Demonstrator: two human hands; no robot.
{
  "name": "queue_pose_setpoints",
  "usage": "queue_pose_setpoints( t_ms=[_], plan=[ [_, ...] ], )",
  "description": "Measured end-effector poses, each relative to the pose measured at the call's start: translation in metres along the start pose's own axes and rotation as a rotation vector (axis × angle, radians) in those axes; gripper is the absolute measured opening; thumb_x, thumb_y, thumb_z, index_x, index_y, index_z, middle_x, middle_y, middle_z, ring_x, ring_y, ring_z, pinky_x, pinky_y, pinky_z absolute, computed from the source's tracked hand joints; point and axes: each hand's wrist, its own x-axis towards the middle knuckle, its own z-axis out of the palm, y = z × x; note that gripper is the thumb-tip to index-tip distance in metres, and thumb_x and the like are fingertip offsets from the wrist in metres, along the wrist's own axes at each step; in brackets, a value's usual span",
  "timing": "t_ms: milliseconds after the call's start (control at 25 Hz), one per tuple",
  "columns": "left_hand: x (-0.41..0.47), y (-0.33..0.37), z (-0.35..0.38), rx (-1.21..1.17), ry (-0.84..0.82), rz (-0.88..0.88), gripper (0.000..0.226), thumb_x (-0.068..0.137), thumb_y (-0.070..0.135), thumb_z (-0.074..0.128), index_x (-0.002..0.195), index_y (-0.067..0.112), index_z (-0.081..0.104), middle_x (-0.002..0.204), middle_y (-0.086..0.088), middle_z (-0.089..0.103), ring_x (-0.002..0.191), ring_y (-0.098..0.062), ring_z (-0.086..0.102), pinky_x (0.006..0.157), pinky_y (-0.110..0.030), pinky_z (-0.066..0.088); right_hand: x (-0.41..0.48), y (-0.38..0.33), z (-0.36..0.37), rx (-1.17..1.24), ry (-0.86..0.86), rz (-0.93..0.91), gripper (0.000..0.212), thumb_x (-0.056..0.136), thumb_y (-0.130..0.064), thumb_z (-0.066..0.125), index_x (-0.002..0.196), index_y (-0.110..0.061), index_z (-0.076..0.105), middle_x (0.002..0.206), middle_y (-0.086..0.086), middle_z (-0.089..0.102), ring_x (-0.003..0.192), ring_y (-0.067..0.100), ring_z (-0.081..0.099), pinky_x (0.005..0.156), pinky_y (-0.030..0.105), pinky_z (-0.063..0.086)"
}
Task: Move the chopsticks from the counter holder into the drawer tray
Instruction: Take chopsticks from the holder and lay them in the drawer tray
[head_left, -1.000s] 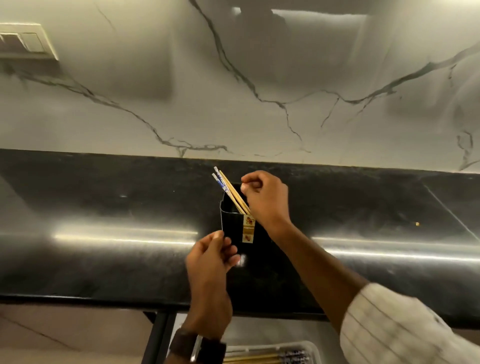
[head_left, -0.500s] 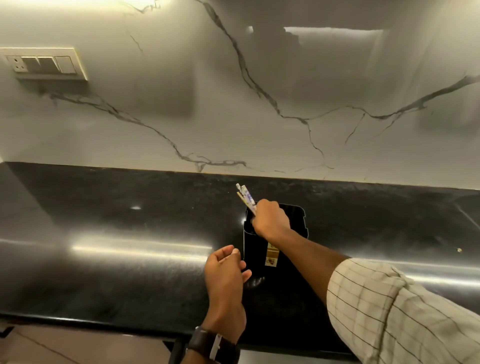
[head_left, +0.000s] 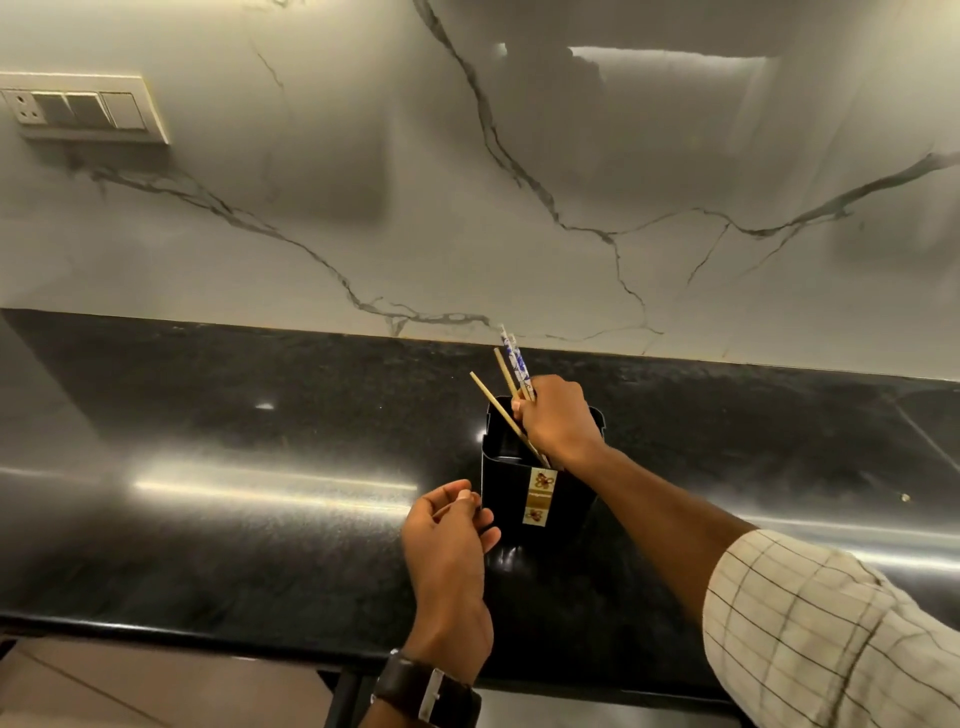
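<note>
A black square holder with a gold label stands on the dark counter. My right hand sits over its mouth, closed around a bunch of chopsticks, some plain wood, some with blue-and-white tops. Their upper ends stick out above my fist; one wooden stick leans left, its lower end inside the holder. My left hand hovers just left of the holder's front corner, fingers loosely curled with nothing in them. The drawer tray is out of sight.
A white marble backsplash rises behind the counter, with a switch plate at the upper left. The counter's front edge runs along the bottom, with the floor and a dark cabinet frame below it.
My right hand has closed on the chopsticks and raised them a little, so they fan out above the holder. My left hand has let go of the holder's side. The view tilted up, hiding the tray.
</note>
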Motion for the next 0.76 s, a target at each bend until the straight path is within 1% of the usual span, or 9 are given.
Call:
queue_pose_setpoints(
  t_ms=[120,200,280,320,400,520,560,640,760],
  plan=[
    [-0.006,0.002,0.0,-0.03,-0.01,0.032,0.017,0.096,0.003,0.057,0.107,0.011,0.068,0.104,-0.017,0.072,0.086,-0.021,0.07,0.077,-0.035,0.061,-0.013,-0.007,-0.02,0.138,0.2,-0.094,0.016,0.101,-0.018,0.053,0.1,-0.013,0.068,0.087,-0.002,0.071,0.079,0.01,0.071,0.076,0.035,0.062],
    [-0.015,0.006,0.001,-0.044,-0.047,0.075,0.015,0.096,0.006,0.059,0.107,0.011,0.068,0.103,-0.017,0.073,0.086,-0.021,0.07,0.078,-0.034,0.06,-0.033,-0.021,-0.046,0.37,0.366,-0.129,0.01,0.102,-0.017,0.054,0.101,-0.017,0.064,0.087,-0.009,0.069,0.081,0.001,0.071,0.076,0.023,0.061],
    [-0.028,0.009,0.003,-0.016,-0.132,0.196,0.013,0.097,0.015,0.061,0.107,0.014,0.069,0.103,-0.014,0.073,0.089,-0.017,0.07,0.077,-0.028,0.059,-0.056,-0.038,-0.076,0.663,0.484,-0.139,0.007,0.101,-0.019,0.056,0.104,-0.018,0.063,0.088,-0.004,0.074,0.081,0.005,0.075,0.076,0.02,0.061],
    [-0.034,0.01,0.004,0.04,-0.183,0.276,0.015,0.098,0.022,0.06,0.109,0.017,0.069,0.102,-0.01,0.072,0.089,-0.009,0.07,0.073,-0.021,0.056,-0.068,-0.043,-0.087,0.802,0.482,-0.112,0.009,0.101,-0.019,0.057,0.105,-0.015,0.064,0.089,0.001,0.076,0.081,0.009,0.077,0.075,0.023,0.062],
    [-0.039,0.012,0.007,0.253,-0.253,0.498,0.021,0.1,0.034,0.054,0.116,0.026,0.064,0.103,0.001,0.069,0.088,0.003,0.067,0.068,-0.012,0.052,-0.092,-0.048,-0.097,1.017,0.335,-0.001,0.015,0.101,-0.016,0.057,0.11,-0.008,0.065,0.091,0.01,0.079,0.082,0.018,0.079,0.074,0.031,0.063],
    [-0.04,-0.001,-0.004,0.639,-0.307,0.814,0.034,0.098,0.042,0.048,0.128,0.031,0.058,0.105,0.011,0.067,0.089,-0.002,0.068,0.072,-0.021,0.056,-0.128,-0.04,-0.09,1.114,0.114,0.122,0.017,0.101,-0.012,0.055,0.112,-0.005,0.065,0.093,0.013,0.08,0.085,0.025,0.08,0.078,0.041,0.063],
    [-0.063,-0.009,-0.007,0.728,-0.407,0.787,0.026,0.099,0.034,0.049,0.122,0.031,0.061,0.098,0.01,0.07,0.083,-0.005,0.07,0.07,-0.026,0.058,-0.155,-0.027,-0.1,1.148,0.104,0.158,0.018,0.102,-0.011,0.054,0.113,-0.004,0.065,0.095,0.014,0.08,0.087,0.026,0.079,0.08,0.042,0.063],
    [-0.104,-0.022,-0.014,0.654,-0.568,0.558,0.02,0.1,0.015,0.052,0.105,0.029,0.065,0.088,0.003,0.075,0.074,-0.013,0.073,0.068,-0.032,0.061,-0.193,-0.005,-0.107,1.229,0.097,0.183,0.02,0.102,-0.01,0.053,0.116,-0.002,0.065,0.1,0.016,0.079,0.092,0.027,0.079,0.085,0.043,0.062],
    [-0.109,-0.031,-0.02,0.276,-0.464,0.076,0.019,0.103,0.017,0.049,0.105,0.009,0.067,0.091,-0.013,0.078,0.081,-0.029,0.077,0.074,-0.041,0.062,-0.202,0.008,-0.096,1.331,0.161,0.229,0.026,0.103,-0.009,0.051,0.124,0.001,0.062,0.11,0.02,0.076,0.1,0.028,0.077,0.092,0.043,0.06]
  ],
)
